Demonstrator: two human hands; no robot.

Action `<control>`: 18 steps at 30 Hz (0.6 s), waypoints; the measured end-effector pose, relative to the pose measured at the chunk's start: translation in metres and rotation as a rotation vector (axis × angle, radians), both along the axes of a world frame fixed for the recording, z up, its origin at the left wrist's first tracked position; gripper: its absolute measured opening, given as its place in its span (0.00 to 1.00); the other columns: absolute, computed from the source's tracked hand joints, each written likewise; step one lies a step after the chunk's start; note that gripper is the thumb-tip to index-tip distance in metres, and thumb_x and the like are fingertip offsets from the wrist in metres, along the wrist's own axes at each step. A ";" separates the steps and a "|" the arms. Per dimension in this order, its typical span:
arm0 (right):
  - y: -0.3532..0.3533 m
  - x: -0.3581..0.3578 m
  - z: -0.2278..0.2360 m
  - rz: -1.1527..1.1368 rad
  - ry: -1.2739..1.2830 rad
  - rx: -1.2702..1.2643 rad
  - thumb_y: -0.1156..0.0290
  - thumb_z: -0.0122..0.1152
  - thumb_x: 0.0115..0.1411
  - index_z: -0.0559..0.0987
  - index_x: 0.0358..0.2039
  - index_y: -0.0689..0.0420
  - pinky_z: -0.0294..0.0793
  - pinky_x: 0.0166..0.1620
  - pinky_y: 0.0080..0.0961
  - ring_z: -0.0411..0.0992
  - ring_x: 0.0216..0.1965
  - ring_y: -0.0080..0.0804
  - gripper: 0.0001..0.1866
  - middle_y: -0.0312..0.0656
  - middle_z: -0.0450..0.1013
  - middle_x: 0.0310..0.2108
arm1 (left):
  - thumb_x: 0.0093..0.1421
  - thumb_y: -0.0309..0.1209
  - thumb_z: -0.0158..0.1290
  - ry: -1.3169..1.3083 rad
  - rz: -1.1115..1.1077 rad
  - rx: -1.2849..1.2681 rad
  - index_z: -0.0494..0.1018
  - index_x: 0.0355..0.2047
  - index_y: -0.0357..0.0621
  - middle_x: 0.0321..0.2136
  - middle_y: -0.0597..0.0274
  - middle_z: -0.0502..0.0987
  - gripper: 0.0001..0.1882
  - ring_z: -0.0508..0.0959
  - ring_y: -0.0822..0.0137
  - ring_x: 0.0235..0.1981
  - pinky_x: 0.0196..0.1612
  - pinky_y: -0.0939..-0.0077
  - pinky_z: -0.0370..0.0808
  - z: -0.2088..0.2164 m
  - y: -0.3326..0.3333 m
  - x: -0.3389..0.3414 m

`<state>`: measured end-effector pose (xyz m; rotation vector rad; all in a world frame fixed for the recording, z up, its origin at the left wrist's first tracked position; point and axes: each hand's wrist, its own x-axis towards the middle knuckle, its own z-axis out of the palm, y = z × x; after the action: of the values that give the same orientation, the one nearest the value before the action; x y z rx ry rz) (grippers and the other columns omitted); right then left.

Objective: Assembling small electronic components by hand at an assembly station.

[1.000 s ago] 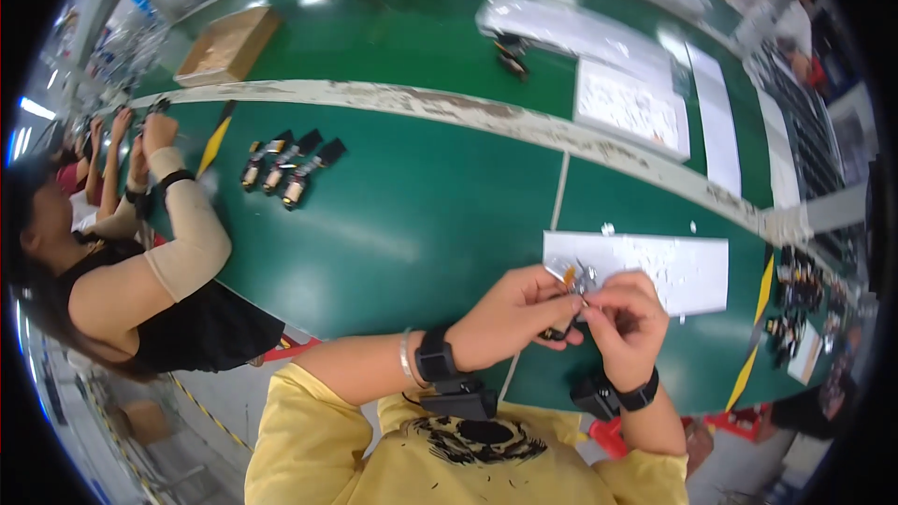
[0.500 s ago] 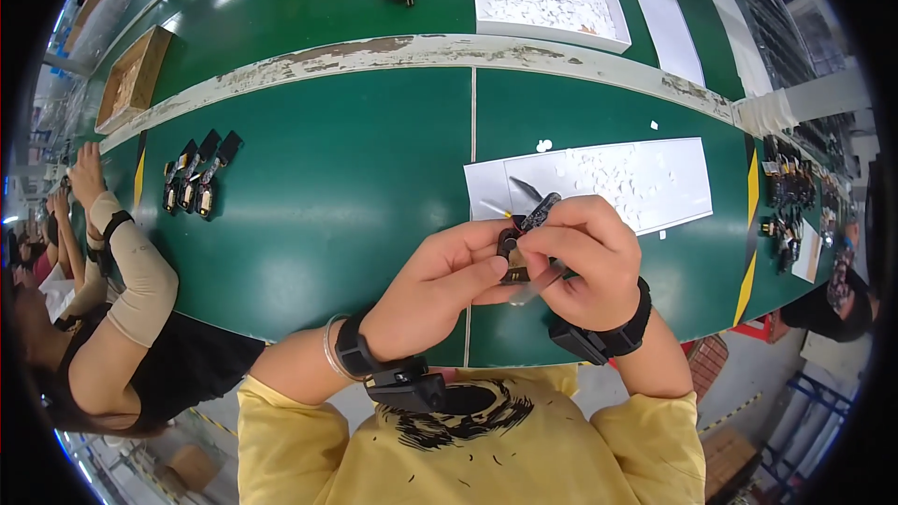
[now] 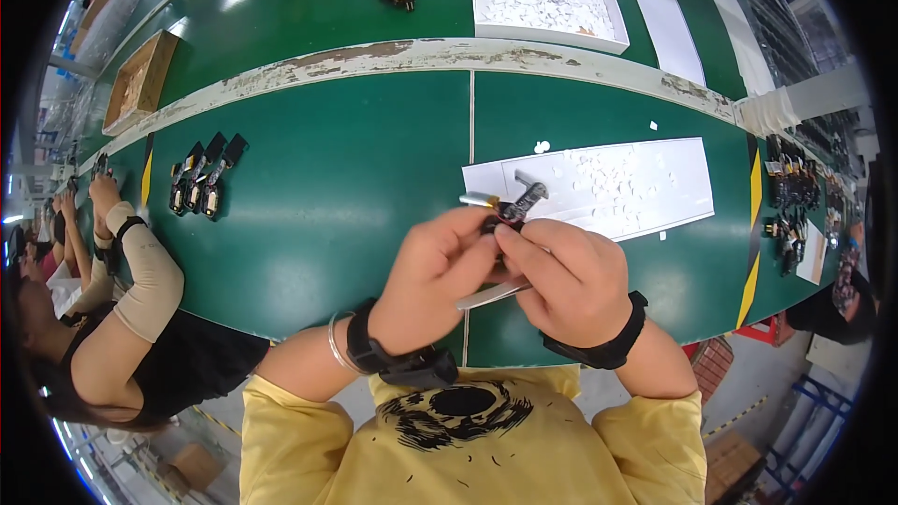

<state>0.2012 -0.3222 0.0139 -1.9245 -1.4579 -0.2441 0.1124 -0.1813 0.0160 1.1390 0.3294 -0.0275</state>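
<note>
My left fingers (image 3: 456, 234) and right fingers (image 3: 541, 257) pinch a small black electronic assembly (image 3: 524, 201) over the worktop (image 3: 318, 196). White open box (image 3: 547, 36) beyond: many small white pieces (image 3: 552, 9); brown box (image 3: 159, 70), far left: pale contents (image 3: 136, 89), indistinct.

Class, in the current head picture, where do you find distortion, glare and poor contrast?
Head view: the worn rail bows into an arc; head view: soft glare on the green tabletop, left of the held dark part; head view: white pieces barely stand out against the white sheet.
</note>
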 end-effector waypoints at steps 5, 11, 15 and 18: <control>-0.010 0.003 0.008 -0.028 0.279 0.165 0.84 0.58 0.40 0.78 0.32 0.59 0.69 0.25 0.20 0.70 0.24 0.30 0.15 0.41 0.68 0.31 | 0.59 0.24 0.38 0.065 -0.055 0.019 0.69 0.38 0.31 0.31 0.59 0.75 0.12 0.76 0.73 0.32 0.28 0.82 0.76 0.007 0.014 0.005; -0.029 0.015 0.019 -0.183 0.302 0.168 0.84 0.58 0.40 0.79 0.29 0.59 0.65 0.22 0.16 0.67 0.22 0.27 0.13 0.40 0.69 0.26 | 0.55 0.27 0.38 0.131 -0.025 0.097 0.69 0.36 0.28 0.29 0.54 0.74 0.15 0.77 0.64 0.31 0.26 0.77 0.76 0.001 0.021 0.011; -0.083 0.038 0.021 -0.437 0.278 0.044 0.80 0.59 0.43 0.78 0.30 0.58 0.60 0.20 0.16 0.64 0.20 0.23 0.10 0.37 0.70 0.25 | 0.55 0.32 0.41 0.247 0.136 0.311 0.69 0.39 0.30 0.32 0.53 0.73 0.18 0.77 0.64 0.30 0.30 0.75 0.77 -0.001 0.069 -0.007; -0.157 0.073 0.017 -0.784 0.116 -0.006 0.77 0.59 0.46 0.76 0.30 0.61 0.64 0.25 0.22 0.65 0.22 0.29 0.08 0.40 0.69 0.24 | 0.58 0.32 0.44 0.226 0.447 0.712 0.70 0.42 0.34 0.32 0.59 0.73 0.15 0.74 0.72 0.28 0.27 0.81 0.76 -0.016 0.142 -0.062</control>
<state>0.2746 -0.4792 0.0307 -2.3868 -0.5685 -0.4655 0.0503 -0.0396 0.0002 1.7437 0.8323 0.3842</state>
